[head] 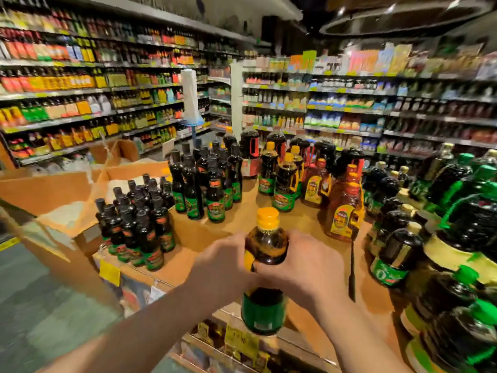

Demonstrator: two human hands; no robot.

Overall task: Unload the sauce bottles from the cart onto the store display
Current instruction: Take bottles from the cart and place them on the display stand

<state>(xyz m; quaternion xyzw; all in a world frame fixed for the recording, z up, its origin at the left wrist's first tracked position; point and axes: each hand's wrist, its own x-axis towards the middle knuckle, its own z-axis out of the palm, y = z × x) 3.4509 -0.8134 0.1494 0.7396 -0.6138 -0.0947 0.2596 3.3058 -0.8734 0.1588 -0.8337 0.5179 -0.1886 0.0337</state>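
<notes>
A sauce bottle (266,246) of glossy clear plastic is seen, dark liquid showing through, capped in smooth yellow plastic; a shiny green label is wrapped round its lower part. The display top (301,222) is covered in matt brown cardboard. Small bottles (139,222) are capped in dull black. An opened carton (53,192) of plain brown cardboard is noted, matt, with rough torn edges

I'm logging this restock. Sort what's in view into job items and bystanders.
Job:
- yellow-capped sauce bottle, gripped by left hand and right hand
- cardboard display top
- black-capped sauce bottles already set out

Bystanders:
- wall shelves
- open cardboard box
- yellow price tag
</notes>
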